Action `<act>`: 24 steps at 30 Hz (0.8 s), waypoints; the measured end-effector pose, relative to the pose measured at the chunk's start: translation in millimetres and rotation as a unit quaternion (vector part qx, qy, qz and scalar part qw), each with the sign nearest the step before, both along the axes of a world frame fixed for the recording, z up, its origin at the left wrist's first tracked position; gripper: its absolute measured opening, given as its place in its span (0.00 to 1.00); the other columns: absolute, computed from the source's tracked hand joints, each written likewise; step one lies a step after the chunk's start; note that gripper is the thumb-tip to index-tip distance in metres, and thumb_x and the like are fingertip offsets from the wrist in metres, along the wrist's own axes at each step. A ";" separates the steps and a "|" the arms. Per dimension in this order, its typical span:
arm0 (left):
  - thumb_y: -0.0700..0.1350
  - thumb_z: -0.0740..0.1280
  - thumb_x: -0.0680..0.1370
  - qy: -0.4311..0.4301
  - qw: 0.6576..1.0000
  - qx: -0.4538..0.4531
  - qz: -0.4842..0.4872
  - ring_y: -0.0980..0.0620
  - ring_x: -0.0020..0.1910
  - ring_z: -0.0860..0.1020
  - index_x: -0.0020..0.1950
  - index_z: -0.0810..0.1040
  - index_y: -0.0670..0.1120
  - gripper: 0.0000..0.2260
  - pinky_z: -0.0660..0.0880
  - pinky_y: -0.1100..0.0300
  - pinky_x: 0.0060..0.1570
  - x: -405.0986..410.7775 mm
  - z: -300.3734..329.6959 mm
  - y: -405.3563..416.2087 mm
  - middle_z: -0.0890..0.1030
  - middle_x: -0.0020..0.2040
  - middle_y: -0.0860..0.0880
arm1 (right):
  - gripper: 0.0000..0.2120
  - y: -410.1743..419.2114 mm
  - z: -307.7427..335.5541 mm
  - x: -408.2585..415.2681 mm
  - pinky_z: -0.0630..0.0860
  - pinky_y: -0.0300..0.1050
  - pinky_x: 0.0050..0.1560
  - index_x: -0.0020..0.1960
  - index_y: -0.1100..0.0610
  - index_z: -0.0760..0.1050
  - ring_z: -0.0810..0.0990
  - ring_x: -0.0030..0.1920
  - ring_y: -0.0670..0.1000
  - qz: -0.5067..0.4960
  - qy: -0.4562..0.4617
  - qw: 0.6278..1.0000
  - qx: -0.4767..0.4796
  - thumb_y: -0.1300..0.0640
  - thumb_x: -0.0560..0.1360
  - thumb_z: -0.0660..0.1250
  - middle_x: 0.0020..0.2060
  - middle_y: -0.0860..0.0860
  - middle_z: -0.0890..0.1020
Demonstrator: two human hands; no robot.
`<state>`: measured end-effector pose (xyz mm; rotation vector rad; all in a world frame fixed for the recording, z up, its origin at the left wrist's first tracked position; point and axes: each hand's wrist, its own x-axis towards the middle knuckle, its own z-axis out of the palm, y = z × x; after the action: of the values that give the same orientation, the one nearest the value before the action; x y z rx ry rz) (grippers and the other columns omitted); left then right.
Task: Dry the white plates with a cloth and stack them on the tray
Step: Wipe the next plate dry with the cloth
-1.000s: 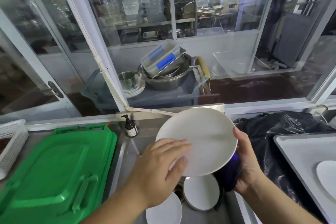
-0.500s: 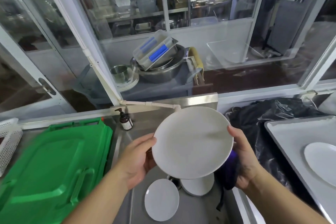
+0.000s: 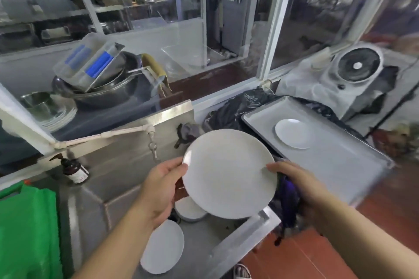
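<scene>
Two hands: both hold one white plate (image 3: 229,174) over the sink (image 3: 204,244).
Left hand (image 3: 158,190): fingers curled on its left rim.
Right hand (image 3: 294,182): grips right rim and purple cloth (image 3: 286,201).

Held plate (image 3: 229,174) at frame center, left hand (image 3: 158,190) on its left edge, right hand (image 3: 297,184) on its right. 2 plates (image 3: 163,247) in the sink (image 3: 127,165) below it. Tray (image 3: 335,156) at right, 1 plate (image 3: 293,133) on it. Bottle (image 3: 74,170) at left.
</scene>
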<state>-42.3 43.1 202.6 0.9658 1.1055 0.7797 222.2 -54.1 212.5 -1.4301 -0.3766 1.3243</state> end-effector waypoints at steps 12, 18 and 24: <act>0.37 0.62 0.85 0.008 0.995 -0.016 -0.095 0.46 0.49 0.85 0.58 0.85 0.44 0.12 0.83 0.49 0.46 129.7 -3.9 -49.7 0.87 0.54 0.42 | 0.13 -98.8 -19.4 115.2 0.78 0.57 0.50 0.58 0.69 0.78 0.81 0.47 0.63 -0.115 -0.019 0.993 0.004 0.62 0.77 0.70 0.49 0.69 0.82; 0.38 0.62 0.85 0.017 0.994 -0.018 -0.108 0.47 0.47 0.87 0.57 0.85 0.44 0.11 0.82 0.47 0.50 238.3 2.8 -95.9 0.88 0.52 0.44 | 0.14 -150.0 -24.5 216.6 0.78 0.63 0.52 0.58 0.71 0.78 0.82 0.45 0.66 -0.135 -0.021 0.991 0.000 0.65 0.76 0.70 0.54 0.74 0.81; 0.39 0.64 0.84 0.021 0.989 -0.046 -0.137 0.41 0.54 0.86 0.60 0.85 0.43 0.11 0.83 0.48 0.48 352.2 -2.2 -136.6 0.87 0.56 0.42 | 0.09 -203.3 -24.5 326.4 0.81 0.53 0.40 0.54 0.69 0.80 0.83 0.39 0.62 -0.141 -0.035 0.989 -0.005 0.67 0.75 0.70 0.43 0.67 0.84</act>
<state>309.9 -93.4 200.4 1.0328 1.0090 0.4827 548.6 -257.4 188.0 -1.4804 -0.2042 1.0514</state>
